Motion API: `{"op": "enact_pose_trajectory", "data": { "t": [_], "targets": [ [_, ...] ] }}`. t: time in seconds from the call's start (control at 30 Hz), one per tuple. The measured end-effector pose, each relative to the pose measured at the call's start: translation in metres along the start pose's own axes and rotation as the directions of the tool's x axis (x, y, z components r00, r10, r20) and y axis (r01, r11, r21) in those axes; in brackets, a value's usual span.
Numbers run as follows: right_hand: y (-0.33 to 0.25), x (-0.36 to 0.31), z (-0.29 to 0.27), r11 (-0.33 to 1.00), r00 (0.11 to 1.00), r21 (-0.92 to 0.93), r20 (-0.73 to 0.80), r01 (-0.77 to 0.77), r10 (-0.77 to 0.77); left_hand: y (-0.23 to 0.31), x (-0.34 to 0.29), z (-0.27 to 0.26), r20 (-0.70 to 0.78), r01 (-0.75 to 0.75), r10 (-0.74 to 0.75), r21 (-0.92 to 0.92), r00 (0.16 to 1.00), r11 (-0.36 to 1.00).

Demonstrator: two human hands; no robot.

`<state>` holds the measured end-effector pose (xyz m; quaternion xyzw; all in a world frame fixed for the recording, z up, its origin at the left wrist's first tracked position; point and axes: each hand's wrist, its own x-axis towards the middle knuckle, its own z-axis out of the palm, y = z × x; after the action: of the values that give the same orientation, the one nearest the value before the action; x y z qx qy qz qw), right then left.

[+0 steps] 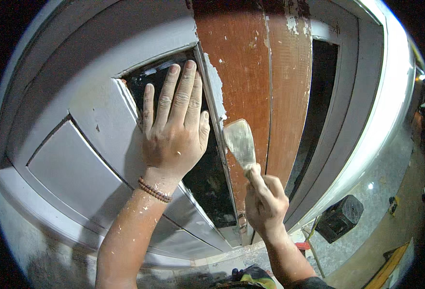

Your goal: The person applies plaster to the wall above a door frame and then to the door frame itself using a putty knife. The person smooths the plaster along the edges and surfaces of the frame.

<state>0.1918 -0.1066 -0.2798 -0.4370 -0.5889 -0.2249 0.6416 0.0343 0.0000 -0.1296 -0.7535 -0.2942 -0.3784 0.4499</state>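
Observation:
My left hand (176, 120) lies flat over a narrow dark glass pane (207, 192) set in the grey-painted door (102, 125). Its fingers are stretched out and slightly spread, and pale flecks dot the forearm below a brown beaded bracelet (154, 190). In my right fist is a scraper (241, 142), its broad, whitish blade pointing up. The blade is over the bare reddish-brown wood (244, 72), close to a ragged strip of white paint (214, 79) beside the pane's frame. The fingers hide most of the scraper's handle. Whether the blade touches the wood I cannot tell.
A second dark pane (318, 96) and more grey panelling stand right of the brown wood, before a white frame (390, 111). On the floor at lower right are a black box-shaped object (340, 219), a thin cord and a yellowish wooden piece (388, 267).

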Motion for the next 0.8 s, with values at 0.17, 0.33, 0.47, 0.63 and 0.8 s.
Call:
{"op": "enact_pose_trajectory", "data": {
  "t": [0.17,0.33,0.47,0.63,0.8],
  "targets": [
    [0.009,0.013,-0.002,0.998,0.996,-0.044,0.072,-0.048,0.051,0.001,-0.001,0.002,0.018,0.037,-0.037,0.03,0.999,0.999],
    [-0.001,0.008,-0.006,0.998,0.997,-0.042,0.06,-0.051,0.054,-0.001,-0.005,0.003,0.017,0.053,-0.053,0.006,0.998,0.999],
    [0.004,0.018,-0.004,0.992,0.993,-0.091,0.08,-0.085,0.092,0.0,-0.003,0.003,-0.022,0.017,-0.017,-0.017,1.0,1.0],
    [0.002,0.029,-0.008,0.998,0.999,-0.064,0.049,-0.015,0.018,0.002,-0.001,-0.001,0.0,0.054,-0.054,-0.014,0.999,0.998],
    [-0.005,0.038,-0.003,0.995,0.999,-0.099,0.044,0.017,-0.013,-0.002,-0.003,0.001,-0.018,0.035,-0.036,-0.043,0.999,0.998]
  ]
}}
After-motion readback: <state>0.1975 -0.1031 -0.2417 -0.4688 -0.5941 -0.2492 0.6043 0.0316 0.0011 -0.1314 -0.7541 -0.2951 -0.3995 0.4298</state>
